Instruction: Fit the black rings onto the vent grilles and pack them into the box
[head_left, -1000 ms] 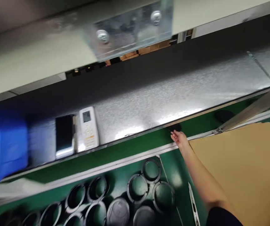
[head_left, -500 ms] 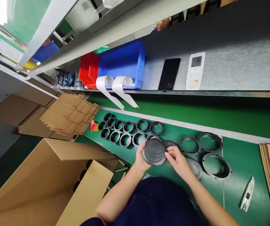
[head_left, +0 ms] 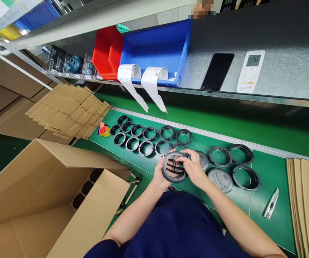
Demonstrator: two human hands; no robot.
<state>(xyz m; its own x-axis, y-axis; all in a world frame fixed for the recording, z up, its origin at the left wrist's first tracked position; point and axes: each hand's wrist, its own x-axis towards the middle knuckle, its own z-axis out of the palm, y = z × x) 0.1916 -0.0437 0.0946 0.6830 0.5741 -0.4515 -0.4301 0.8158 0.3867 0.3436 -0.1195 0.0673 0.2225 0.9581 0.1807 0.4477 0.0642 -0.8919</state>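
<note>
A round dark grey air vent [head_left: 165,171] is held up over the front edge of the green bench. My left hand [head_left: 160,175] grips its left side, fingers closed around the rim. At the vent's upper right, my right hand [head_left: 195,168] has its fingers bent over the rim and onto the slats. The black slats [head_left: 176,167] stand turned, with gaps between them. To the right lie two more grey vents, one nearer [head_left: 220,180] with its slats closed flat, the other [head_left: 203,160] partly behind my right hand.
Black rings [head_left: 149,133] stand in rows on the bench [head_left: 267,172]; several larger rings [head_left: 247,178] sit right. A utility knife [head_left: 271,203] and cardboard sheets [head_left: 305,200] lie farther right. An open carton [head_left: 89,211] stands left. A shelf above holds a blue bin [head_left: 154,43], phone [head_left: 218,71] and remote [head_left: 251,71].
The vent's slats were closed flat and are now turned open. My right fingers have moved from the vent's right edge onto the slats. The camera view has shifted.
</note>
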